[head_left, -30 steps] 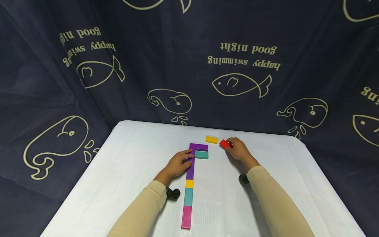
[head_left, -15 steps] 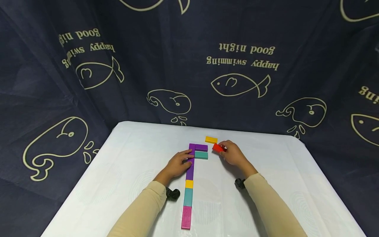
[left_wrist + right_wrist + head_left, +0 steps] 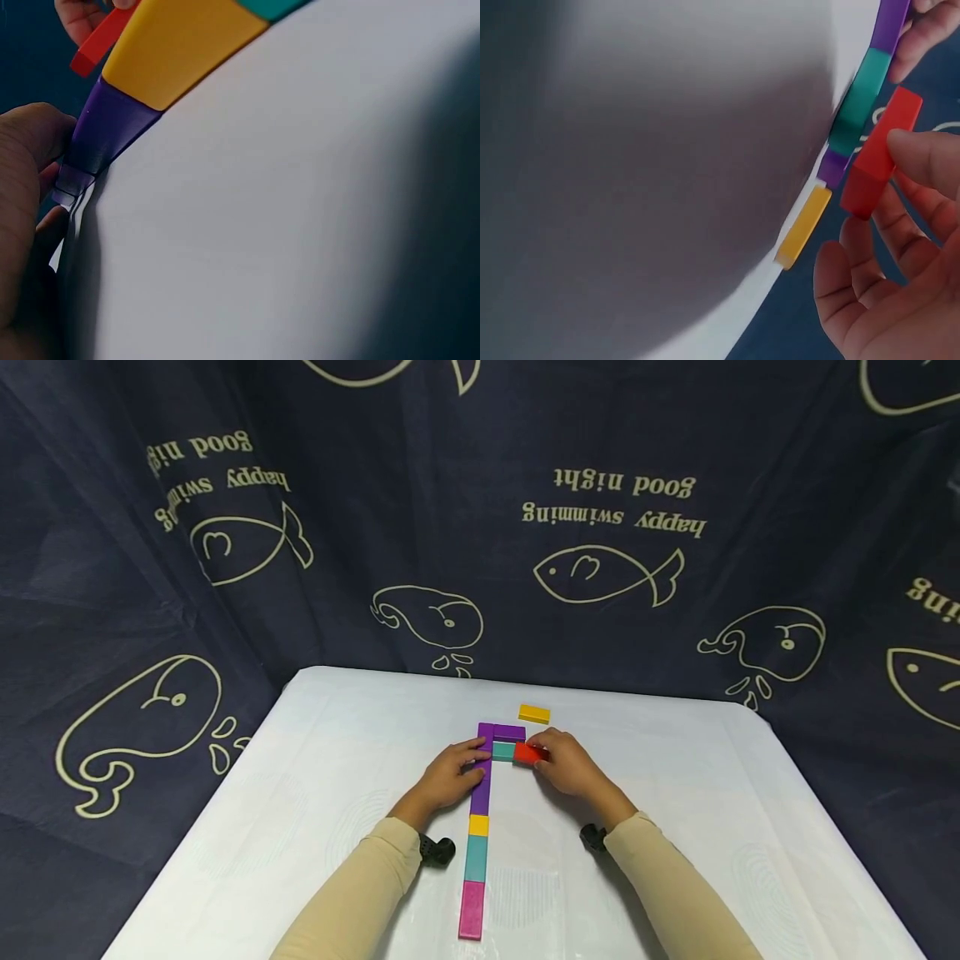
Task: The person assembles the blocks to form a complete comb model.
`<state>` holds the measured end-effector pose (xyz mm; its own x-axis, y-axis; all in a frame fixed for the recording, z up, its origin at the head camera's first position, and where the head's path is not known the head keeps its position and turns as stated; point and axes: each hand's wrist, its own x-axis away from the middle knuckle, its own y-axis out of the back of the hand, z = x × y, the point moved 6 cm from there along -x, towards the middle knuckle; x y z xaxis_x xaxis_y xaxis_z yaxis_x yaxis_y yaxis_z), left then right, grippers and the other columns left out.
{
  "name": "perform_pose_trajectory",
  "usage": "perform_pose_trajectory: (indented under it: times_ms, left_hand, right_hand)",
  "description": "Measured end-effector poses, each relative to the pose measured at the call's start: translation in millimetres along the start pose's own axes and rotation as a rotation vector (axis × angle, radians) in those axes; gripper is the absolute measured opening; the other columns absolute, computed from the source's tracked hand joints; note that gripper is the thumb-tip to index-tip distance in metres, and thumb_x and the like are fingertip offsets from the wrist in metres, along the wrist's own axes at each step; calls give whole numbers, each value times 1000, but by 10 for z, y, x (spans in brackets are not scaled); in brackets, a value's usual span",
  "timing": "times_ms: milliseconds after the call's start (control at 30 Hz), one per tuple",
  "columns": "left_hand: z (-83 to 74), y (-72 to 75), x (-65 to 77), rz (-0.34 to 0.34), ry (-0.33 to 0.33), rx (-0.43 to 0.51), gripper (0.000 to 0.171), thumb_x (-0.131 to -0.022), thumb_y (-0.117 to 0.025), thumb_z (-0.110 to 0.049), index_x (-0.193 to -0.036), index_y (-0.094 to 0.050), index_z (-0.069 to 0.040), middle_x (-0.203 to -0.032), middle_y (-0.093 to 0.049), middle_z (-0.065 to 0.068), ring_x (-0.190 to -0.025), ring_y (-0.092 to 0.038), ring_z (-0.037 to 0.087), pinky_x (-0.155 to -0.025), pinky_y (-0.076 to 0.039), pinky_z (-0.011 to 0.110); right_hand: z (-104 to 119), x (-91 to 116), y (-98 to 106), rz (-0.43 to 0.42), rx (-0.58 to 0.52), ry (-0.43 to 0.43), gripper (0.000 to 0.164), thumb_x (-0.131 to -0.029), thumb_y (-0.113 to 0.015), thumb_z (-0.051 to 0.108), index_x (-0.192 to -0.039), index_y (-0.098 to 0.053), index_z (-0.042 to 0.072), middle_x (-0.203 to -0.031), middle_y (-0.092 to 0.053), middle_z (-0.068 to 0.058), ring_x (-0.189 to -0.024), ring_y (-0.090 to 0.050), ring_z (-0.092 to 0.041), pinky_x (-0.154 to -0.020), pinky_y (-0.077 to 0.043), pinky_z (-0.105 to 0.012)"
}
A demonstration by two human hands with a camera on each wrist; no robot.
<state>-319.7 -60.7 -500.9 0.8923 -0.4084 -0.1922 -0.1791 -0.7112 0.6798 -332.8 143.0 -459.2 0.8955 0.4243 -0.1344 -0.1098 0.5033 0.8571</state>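
Observation:
My right hand (image 3: 573, 766) pinches a red block (image 3: 881, 154) between thumb and fingers. In the head view, the red block overlaps the right end of a teal block (image 3: 502, 752); the right wrist view shows a gap between the two. That teal block and a purple block (image 3: 510, 732) stick out rightward from the top of a long column of blocks. On the column's upper purple part (image 3: 481, 797), my left hand (image 3: 450, 774) rests with its fingers extended and touching it. Its fingers partly cover the purple pieces.
Lower in the column lie a small yellow block (image 3: 478, 825), another teal block (image 3: 476, 858) and a pink block (image 3: 472, 910). A loose yellow block (image 3: 535, 713) lies near the far edge of the white table (image 3: 360, 718). Behind hangs a dark printed curtain (image 3: 480, 510).
My right hand has carried the red block left and nearer, from beside the loose yellow block to the right end of the upper teal block. My left hand has stayed in place.

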Motion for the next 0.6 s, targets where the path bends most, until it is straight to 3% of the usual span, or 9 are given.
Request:
perform_pose_trajectory:
  times_ms: [300, 600]
  left_hand:
    - [-1, -1, -8, 4, -3, -3, 36, -95, -63, -16, -131, -65, -10, -152, -45, 4, -140, -40, 29, -115, -31, 48]
    - [-17, 9, -8, -3, -37, -7, 36, -94, -63, -14, -130, -66, -8, -152, -45, 7, -139, -41, 31, -114, -32, 48]
  right_hand:
    - [229, -3, -93, 41, 49, 96, 28, -85, -71, 1, -113, -70, 6, -103, -65, -4, -92, -56, -22, -89, -49, -41]
    - [368, -14, -239, 110, 123, 154, 28, -86, -72, 2, -113, -70, 5, -107, -66, -5, -98, -58, -24, -94, -49, -42]
